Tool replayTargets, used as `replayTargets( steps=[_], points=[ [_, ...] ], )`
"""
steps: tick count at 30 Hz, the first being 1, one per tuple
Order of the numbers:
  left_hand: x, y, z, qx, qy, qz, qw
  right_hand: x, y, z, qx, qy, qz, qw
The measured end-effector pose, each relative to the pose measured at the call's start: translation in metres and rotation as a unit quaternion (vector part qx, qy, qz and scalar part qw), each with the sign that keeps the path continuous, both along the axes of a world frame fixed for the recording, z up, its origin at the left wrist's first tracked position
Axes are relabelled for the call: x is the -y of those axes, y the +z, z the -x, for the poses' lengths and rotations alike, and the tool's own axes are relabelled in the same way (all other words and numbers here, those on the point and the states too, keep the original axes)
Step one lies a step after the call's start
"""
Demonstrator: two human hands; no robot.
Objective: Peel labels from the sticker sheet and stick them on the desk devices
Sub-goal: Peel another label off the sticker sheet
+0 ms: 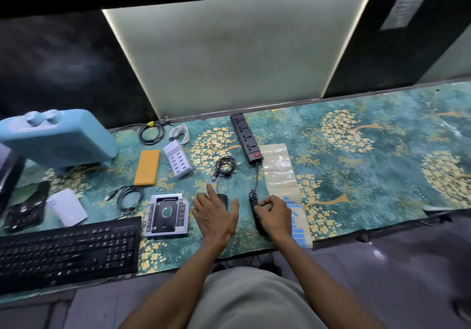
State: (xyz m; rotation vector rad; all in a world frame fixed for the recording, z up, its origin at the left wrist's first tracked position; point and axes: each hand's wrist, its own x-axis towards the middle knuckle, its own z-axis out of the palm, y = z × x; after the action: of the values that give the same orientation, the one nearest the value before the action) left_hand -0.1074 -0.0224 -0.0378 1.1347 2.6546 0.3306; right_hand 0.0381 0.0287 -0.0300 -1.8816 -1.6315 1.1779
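Our left hand (215,212) lies flat and spread, grasping nothing, its palm over a small black computer mouse (223,199) on the worktop (356,150), which is covered in a teal mat patterned with golden blossom trees. Our right hand (274,215) is curled, thumb and forefinger pinched together; we cannot tell whether a label sits between them. It hovers at the left edge of the long glossy sticker sheet (280,173), a pale strip whose far part looks bare, while blue labels (297,222) show at its near end, just right of that hand.

We place everything else from the sticker sheet. Touching its far left corner is a black power strip with red switches (246,138); its black cable runs down to a bundled coil (256,212) under our right fingers. Left of the sheet lies a thin coiled black mouse cord (224,165). Further left stand a white multi-port charging hub (177,160) and a flat orange rectangular case (147,167), and near our left hand a silver metal drive caddy (167,212). Well to the left are a black keyboard (67,251), a white rounded portable drive (67,207) and a pale blue box-shaped appliance (60,138).
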Motion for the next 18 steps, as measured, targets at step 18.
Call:
replayTargets(
  steps=[18],
  points=[
    [-0.067, 0.002, -0.089, 0.432, -0.115, 0.028, 0.894, 0.025, -0.011, -0.099, -0.060, -0.150, 0.000, 0.987]
  ],
)
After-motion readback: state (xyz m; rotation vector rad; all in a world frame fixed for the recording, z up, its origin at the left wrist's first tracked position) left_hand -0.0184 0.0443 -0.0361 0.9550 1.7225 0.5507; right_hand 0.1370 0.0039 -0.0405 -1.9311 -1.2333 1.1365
